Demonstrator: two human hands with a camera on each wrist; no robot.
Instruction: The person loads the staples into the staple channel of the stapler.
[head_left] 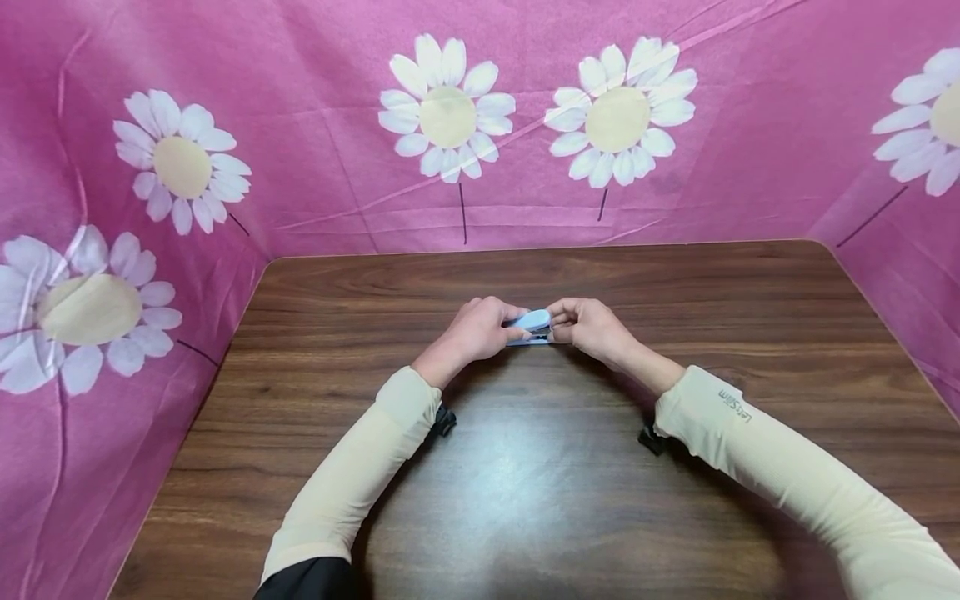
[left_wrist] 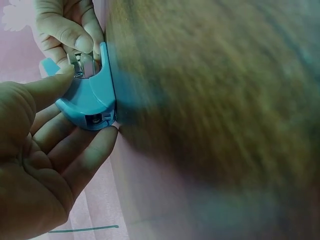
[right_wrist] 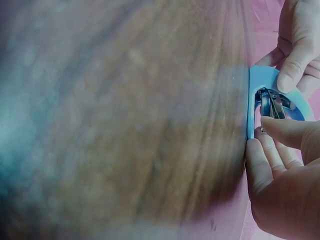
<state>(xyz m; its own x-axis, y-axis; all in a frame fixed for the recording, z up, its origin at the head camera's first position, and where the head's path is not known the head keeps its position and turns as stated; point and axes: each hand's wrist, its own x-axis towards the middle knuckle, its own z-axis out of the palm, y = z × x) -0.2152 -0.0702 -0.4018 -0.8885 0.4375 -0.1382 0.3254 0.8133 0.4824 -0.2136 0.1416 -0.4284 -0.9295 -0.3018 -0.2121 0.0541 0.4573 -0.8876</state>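
Observation:
A small light-blue stapler (head_left: 534,320) lies on its base on the table, toward the back. My left hand (head_left: 482,327) grips its rear end, thumb on the near side and fingers round the far side. At the front end, the fingertips and thumb of my right hand (head_left: 590,327) pinch at the metal part between the stapler's two arms. In the left wrist view the stapler's blue body (left_wrist: 92,97) shows a dark slot at its rear. The right wrist view shows the dark metal mechanism (right_wrist: 271,104) inside the blue shell, partly covered by the right thumb.
The brown wood-grain table (head_left: 510,500) spreads toward me and to both sides. A pink cloth (head_left: 315,125) with large white daisies hangs along its back and sides. Black straps with small devices sit at both wrists, under cream sleeves (head_left: 757,442).

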